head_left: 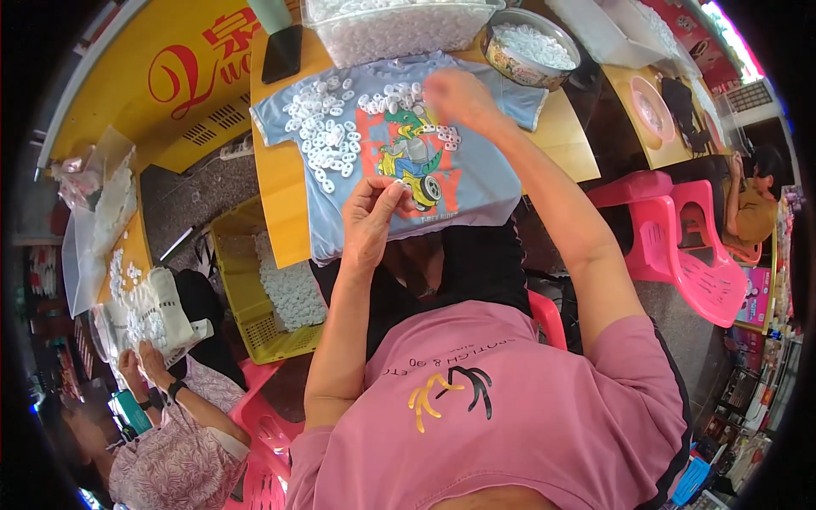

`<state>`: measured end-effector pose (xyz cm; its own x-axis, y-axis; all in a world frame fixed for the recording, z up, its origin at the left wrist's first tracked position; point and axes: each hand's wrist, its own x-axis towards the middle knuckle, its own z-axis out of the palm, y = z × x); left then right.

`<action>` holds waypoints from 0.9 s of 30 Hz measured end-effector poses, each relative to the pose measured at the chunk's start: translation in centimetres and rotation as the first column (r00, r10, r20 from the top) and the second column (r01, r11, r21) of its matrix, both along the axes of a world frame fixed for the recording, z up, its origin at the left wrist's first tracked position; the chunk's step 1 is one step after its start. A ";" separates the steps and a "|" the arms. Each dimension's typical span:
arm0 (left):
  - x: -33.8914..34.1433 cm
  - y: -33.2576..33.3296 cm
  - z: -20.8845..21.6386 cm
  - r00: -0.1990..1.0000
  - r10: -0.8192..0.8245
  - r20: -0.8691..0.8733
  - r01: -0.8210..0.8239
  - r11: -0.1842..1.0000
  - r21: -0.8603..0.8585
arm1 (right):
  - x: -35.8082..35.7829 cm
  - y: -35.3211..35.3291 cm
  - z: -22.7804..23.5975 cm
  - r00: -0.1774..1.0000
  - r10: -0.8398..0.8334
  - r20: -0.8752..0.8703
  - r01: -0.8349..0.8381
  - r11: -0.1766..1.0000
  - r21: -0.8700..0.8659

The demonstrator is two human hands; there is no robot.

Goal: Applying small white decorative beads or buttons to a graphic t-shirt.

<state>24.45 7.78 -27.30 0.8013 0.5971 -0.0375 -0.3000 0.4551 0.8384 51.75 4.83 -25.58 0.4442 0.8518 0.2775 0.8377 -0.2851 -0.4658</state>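
Observation:
A blue T-shirt (501, 189) with a cartoon dinosaur print lies flat on the table in front of me. My left hand (371, 219) is pinched near the shirt's lower middle, with a small white oval piece (399, 183) at its fingertips. My right hand (461, 100) is over the upper right of the print; motion blurs its fingers, and what they may hold cannot be made out. Beside those fingers lie a cluster of small white oval pieces with dark holes (391, 99) and a smaller group (444, 136). A larger pile (327, 140) spreads over the shirt's left side.
At the table's far edge stand a clear plastic tub (399, 38) of white pieces, a round tin (529, 72) of more, and a dark phone (282, 55). A yellow crate (246, 289) sits below left. Another person's hands (146, 361) work at left. Pink chairs (680, 229) stand right.

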 end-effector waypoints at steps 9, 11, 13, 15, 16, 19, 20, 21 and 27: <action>0.2 0.2 0.0 0.999 0.047 0.028 -0.044 0.996 -0.081 | -2.0 -2.9 1.5 0.771 0.100 -0.629 0.036 0.979 0.200; 0.3 0.0 0.4 0.998 0.070 -0.004 -0.070 0.994 -0.088 | -3.2 -4.2 2.8 0.600 0.206 -0.773 -0.003 0.967 0.256; 0.6 -0.3 1.3 0.996 0.087 -0.037 -0.090 0.992 -0.093 | -4.6 -5.4 4.1 0.545 0.238 -0.804 -0.001 0.959 0.284; 0.9 -0.8 2.6 0.995 0.103 0.016 -0.101 0.990 -0.096 | -6.1 -6.5 5.4 0.487 0.271 -0.830 0.003 0.950 0.312; 1.0 -0.9 3.2 0.995 0.102 0.012 -0.100 0.990 -0.095 | -6.9 -6.9 6.0 0.481 0.292 -0.827 0.021 0.939 0.344; 1.3 -1.4 4.8 0.993 0.118 0.004 -0.118 0.993 -0.010 | -8.3 -7.9 6.8 0.470 0.329 -0.819 0.027 0.922 0.385; 1.4 -1.6 5.2 0.992 0.125 0.011 -0.125 0.992 0.018 | -8.6 -8.1 6.9 0.466 0.345 -0.815 0.009 0.919 0.394; 1.5 -1.8 5.5 0.991 0.130 0.018 -0.131 0.990 0.046 | -8.9 -8.4 7.1 0.465 0.345 -0.816 0.013 0.918 0.395; 2.0 -2.9 6.8 0.985 0.172 -0.013 -0.169 0.977 0.133 | -10.8 -9.0 7.1 0.225 0.326 -0.918 0.167 0.916 0.366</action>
<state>26.44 4.92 -20.50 0.6872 0.7257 0.0316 -0.3423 0.2852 0.8953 40.97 -4.14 -18.51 0.5084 0.8594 -0.0544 -0.3062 0.1214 -0.9442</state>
